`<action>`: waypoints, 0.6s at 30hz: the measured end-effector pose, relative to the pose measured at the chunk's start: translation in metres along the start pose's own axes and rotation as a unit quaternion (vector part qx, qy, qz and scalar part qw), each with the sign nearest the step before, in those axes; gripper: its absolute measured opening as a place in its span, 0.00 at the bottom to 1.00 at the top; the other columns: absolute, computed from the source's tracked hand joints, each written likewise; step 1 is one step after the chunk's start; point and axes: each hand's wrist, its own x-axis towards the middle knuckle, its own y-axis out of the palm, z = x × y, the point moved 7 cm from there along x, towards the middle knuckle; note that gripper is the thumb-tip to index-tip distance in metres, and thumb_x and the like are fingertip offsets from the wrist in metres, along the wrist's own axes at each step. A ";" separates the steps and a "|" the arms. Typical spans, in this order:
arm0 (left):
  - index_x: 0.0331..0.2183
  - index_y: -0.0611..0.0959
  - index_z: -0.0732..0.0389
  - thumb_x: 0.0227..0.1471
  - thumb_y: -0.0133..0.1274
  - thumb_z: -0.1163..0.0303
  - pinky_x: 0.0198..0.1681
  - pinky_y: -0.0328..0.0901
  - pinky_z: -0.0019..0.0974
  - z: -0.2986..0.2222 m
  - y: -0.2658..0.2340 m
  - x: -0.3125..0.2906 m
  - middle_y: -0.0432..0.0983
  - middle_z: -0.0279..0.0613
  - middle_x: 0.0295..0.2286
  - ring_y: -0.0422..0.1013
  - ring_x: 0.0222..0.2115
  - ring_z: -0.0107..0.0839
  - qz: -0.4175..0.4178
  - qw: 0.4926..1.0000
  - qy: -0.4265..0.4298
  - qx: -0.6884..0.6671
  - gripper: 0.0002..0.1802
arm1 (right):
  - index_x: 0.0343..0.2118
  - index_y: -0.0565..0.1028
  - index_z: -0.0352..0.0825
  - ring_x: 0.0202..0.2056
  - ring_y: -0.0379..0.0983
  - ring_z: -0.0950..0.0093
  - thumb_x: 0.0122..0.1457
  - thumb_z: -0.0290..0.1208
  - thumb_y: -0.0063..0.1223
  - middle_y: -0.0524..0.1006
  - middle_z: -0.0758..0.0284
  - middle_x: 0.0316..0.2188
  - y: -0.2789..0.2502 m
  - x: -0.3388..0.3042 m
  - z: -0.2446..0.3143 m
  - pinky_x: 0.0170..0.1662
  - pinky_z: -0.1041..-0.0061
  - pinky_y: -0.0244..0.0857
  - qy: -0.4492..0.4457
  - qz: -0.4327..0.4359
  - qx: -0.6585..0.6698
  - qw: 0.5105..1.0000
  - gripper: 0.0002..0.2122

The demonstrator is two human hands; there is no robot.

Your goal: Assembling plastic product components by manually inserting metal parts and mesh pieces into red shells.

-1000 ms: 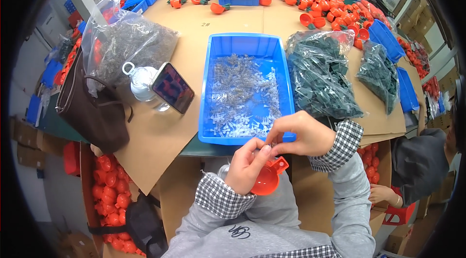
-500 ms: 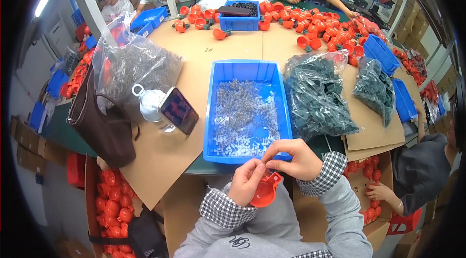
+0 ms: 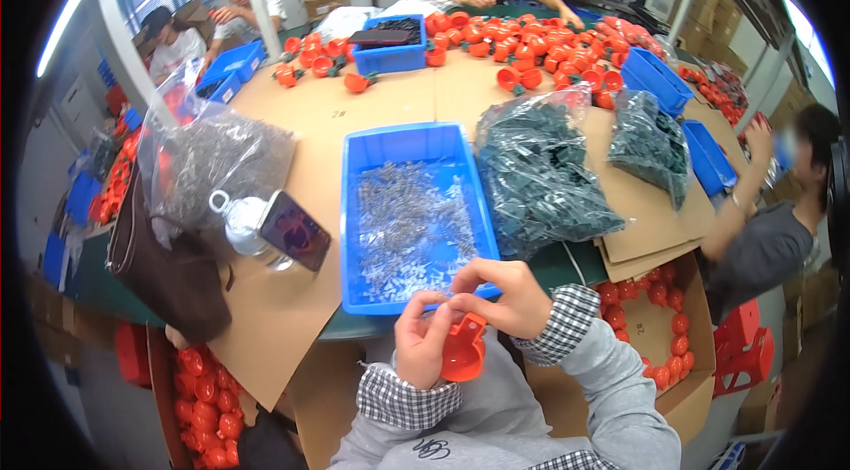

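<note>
Just in front of the tray's near edge, my left hand (image 3: 420, 339) grips a small red plastic cup (image 3: 464, 351) with a tab on its upper side. My right hand (image 3: 506, 300) is closed in a pinch beside the left fingertips, above the cup's tab. Whatever lies between those fingertips is too small to make out. Beyond both hands, the blue tray (image 3: 351, 244) holds loose metal springs (image 3: 390, 204) and small white plastic pieces (image 3: 412, 280).
Bags of dark green parts (image 3: 544, 178) lie right of the tray. To its left are a phone (image 3: 296, 231) against a bottle (image 3: 241, 220), a bag of springs (image 3: 226, 156) and a brown handbag (image 3: 168, 271). Red cups (image 3: 531, 41) pile up at the back. Co-workers sit around the table.
My view has shifted slightly, so the table appears further left. Both hands stay together at the red cup, which is tilted differently. The co-worker at right has raised an arm from the box.
</note>
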 end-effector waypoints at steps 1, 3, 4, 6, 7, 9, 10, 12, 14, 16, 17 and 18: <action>0.37 0.68 0.65 0.55 0.45 0.74 0.32 0.68 0.27 -0.003 -0.002 0.001 0.75 0.47 0.28 0.73 0.29 0.29 -0.015 1.000 0.015 0.008 0.08 | 0.30 0.72 0.29 0.27 0.75 0.72 0.52 0.30 0.54 0.76 0.61 0.23 0.003 0.001 -0.005 0.31 0.76 0.68 0.028 -0.008 0.025 0.999 0.09; 0.36 0.69 0.65 0.55 0.44 0.73 0.31 0.67 0.26 -0.005 -0.003 0.004 0.75 0.46 0.28 0.73 0.28 0.28 -0.006 1.000 0.009 0.009 0.07 | 0.28 0.73 0.28 0.28 0.75 0.73 0.52 0.26 0.53 0.75 0.61 0.24 0.009 0.003 -0.012 0.33 0.78 0.67 0.056 0.046 -0.003 0.997 0.06; 0.36 0.69 0.65 0.55 0.45 0.73 0.31 0.67 0.26 -0.005 -0.005 0.005 0.75 0.45 0.28 0.73 0.28 0.27 -0.002 1.000 -0.001 0.012 0.07 | 0.28 0.73 0.27 0.28 0.75 0.73 0.52 0.25 0.52 0.76 0.61 0.24 0.012 0.005 -0.010 0.33 0.78 0.68 0.042 0.066 -0.043 0.996 0.06; 0.33 0.72 0.65 0.55 0.45 0.71 0.30 0.65 0.24 -0.003 -0.009 0.005 0.75 0.42 0.27 0.71 0.27 0.24 -0.023 0.999 -0.003 0.045 0.07 | 0.27 0.73 0.28 0.27 0.75 0.71 0.52 0.26 0.51 0.75 0.61 0.24 0.012 0.005 -0.010 0.32 0.77 0.67 0.012 0.040 -0.040 0.998 0.06; 0.31 0.74 0.65 0.55 0.45 0.70 0.30 0.63 0.23 -0.006 -0.008 0.006 0.74 0.38 0.27 0.69 0.27 0.21 -0.022 0.996 0.013 0.083 0.08 | 0.27 0.74 0.29 0.27 0.74 0.68 0.52 0.27 0.51 0.75 0.60 0.24 0.008 0.005 -0.008 0.31 0.76 0.67 -0.012 0.007 -0.038 0.999 0.06; 0.31 0.73 0.65 0.57 0.39 0.69 0.31 0.65 0.25 -0.011 -0.009 0.005 0.74 0.40 0.25 0.71 0.27 0.24 -0.018 0.993 0.006 0.117 0.11 | 0.28 0.74 0.28 0.28 0.74 0.70 0.50 0.23 0.52 0.75 0.60 0.24 0.013 0.007 -0.002 0.33 0.76 0.67 -0.002 0.001 -0.006 1.000 0.04; 0.30 0.73 0.65 0.57 0.38 0.67 0.31 0.65 0.26 -0.012 -0.011 0.005 0.74 0.40 0.25 0.71 0.27 0.25 -0.014 0.995 -0.006 0.099 0.13 | 0.28 0.73 0.27 0.28 0.74 0.72 0.49 0.21 0.53 0.75 0.61 0.24 0.014 0.008 0.000 0.34 0.76 0.68 -0.007 -0.002 0.005 1.000 0.04; 0.28 0.73 0.65 0.57 0.37 0.63 0.31 0.66 0.31 -0.016 -0.008 0.008 0.73 0.44 0.24 0.72 0.26 0.32 0.044 0.995 -0.042 0.074 0.17 | 0.28 0.73 0.26 0.29 0.74 0.75 0.47 0.18 0.53 0.75 0.62 0.25 0.011 0.008 -0.008 0.35 0.78 0.67 -0.012 -0.009 0.060 0.998 0.04; 0.25 0.73 0.65 0.57 0.36 0.59 0.30 0.67 0.37 -0.011 0.001 0.002 0.73 0.47 0.23 0.72 0.24 0.39 0.105 0.974 -0.161 -0.122 0.20 | 0.29 0.72 0.27 0.33 0.71 0.77 0.46 0.15 0.53 0.73 0.64 0.29 0.014 0.012 -0.010 0.38 0.80 0.65 0.008 0.018 0.134 0.991 0.06; 0.29 0.73 0.65 0.57 0.37 0.57 0.28 0.67 0.38 -0.003 0.001 0.002 0.73 0.46 0.22 0.73 0.24 0.42 0.137 0.953 -0.196 -0.184 0.20 | 0.29 0.72 0.27 0.34 0.70 0.77 0.47 0.15 0.53 0.72 0.65 0.31 0.016 0.015 -0.007 0.39 0.81 0.65 -0.013 0.029 0.199 0.979 0.06; 0.30 0.73 0.65 0.57 0.38 0.56 0.29 0.68 0.38 -0.002 0.000 0.002 0.73 0.46 0.23 0.73 0.24 0.41 0.123 0.949 -0.202 -0.209 0.20 | 0.29 0.72 0.27 0.34 0.70 0.77 0.47 0.15 0.53 0.72 0.65 0.31 0.019 0.016 -0.006 0.39 0.81 0.65 -0.022 0.045 0.204 0.978 0.06; 0.31 0.73 0.66 0.56 0.39 0.55 0.30 0.68 0.37 0.001 0.001 0.003 0.73 0.45 0.23 0.73 0.25 0.40 0.115 0.940 -0.216 -0.238 0.21 | 0.31 0.71 0.28 0.35 0.70 0.78 0.48 0.16 0.52 0.72 0.65 0.32 0.018 0.017 -0.010 0.38 0.81 0.65 -0.020 0.045 0.223 0.974 0.06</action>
